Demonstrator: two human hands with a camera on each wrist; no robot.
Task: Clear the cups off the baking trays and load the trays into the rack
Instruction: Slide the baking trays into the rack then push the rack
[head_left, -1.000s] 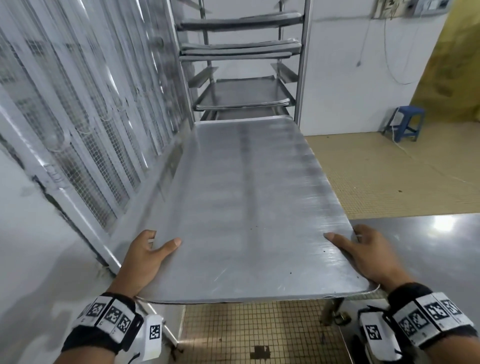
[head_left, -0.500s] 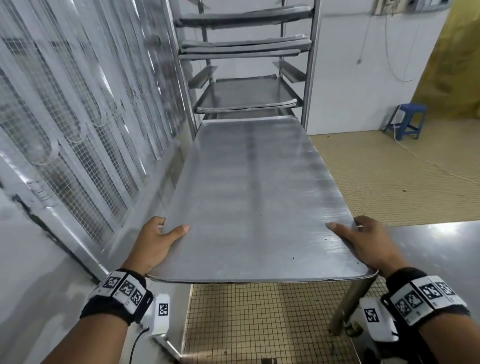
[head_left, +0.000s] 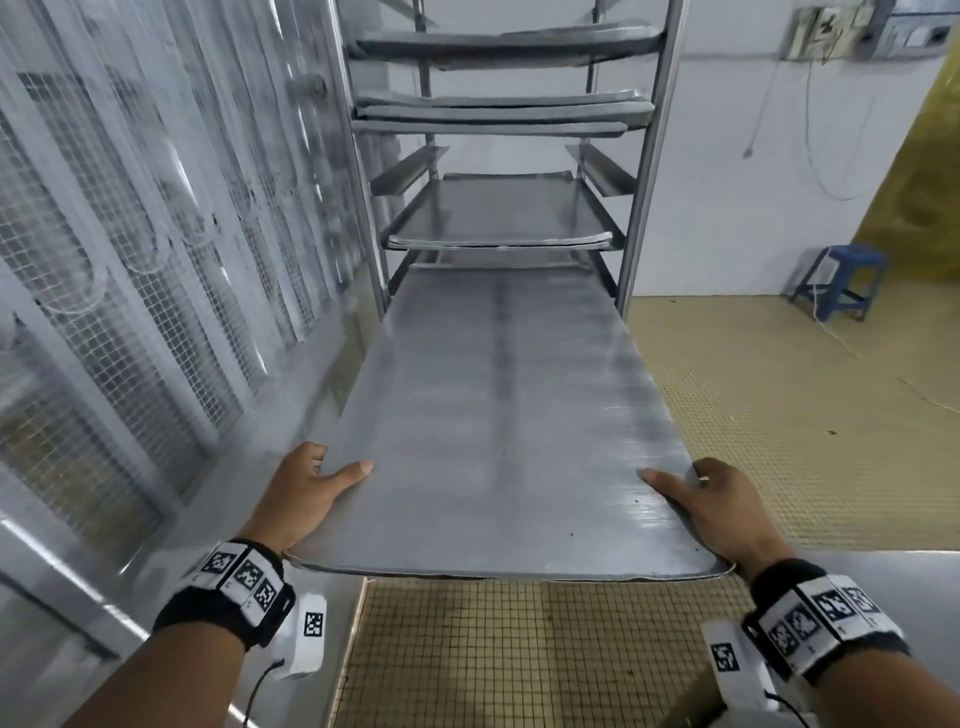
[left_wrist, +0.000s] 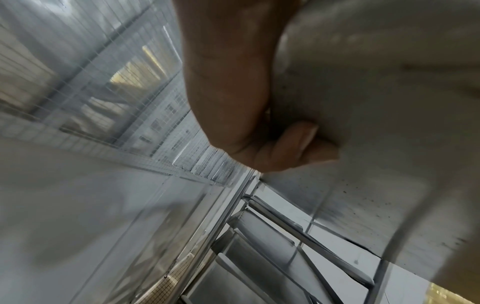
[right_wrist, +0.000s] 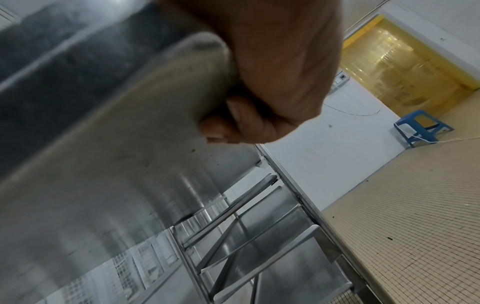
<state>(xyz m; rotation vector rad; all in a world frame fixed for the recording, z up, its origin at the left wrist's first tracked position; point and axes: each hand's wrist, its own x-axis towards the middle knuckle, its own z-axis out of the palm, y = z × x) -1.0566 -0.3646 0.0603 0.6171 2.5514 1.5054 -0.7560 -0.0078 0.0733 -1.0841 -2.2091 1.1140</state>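
A long bare metal baking tray (head_left: 498, 415) is held level in front of me, its far end inside the steel rack (head_left: 649, 156) on a lower pair of runners. My left hand (head_left: 306, 488) grips the tray's near left edge, thumb on top and fingers (left_wrist: 298, 139) curled under it. My right hand (head_left: 706, 504) grips the near right edge the same way, with fingers (right_wrist: 233, 121) curled beneath the tray (right_wrist: 130, 144). Several other trays (head_left: 498, 218) lie on the runners above. No cups are in view.
A mesh-panelled wall (head_left: 130, 260) runs close along the left. A steel table (head_left: 857, 566) shows at the lower right. Tiled floor (head_left: 779, 389) spreads to the right, with a blue stool (head_left: 841, 280) by the white wall. Empty runners (right_wrist: 246, 236) sit lower in the rack.
The tray has moved forward toward the rack with both hands still on it, and its far end has gone in between the rack's posts under the loaded tray.
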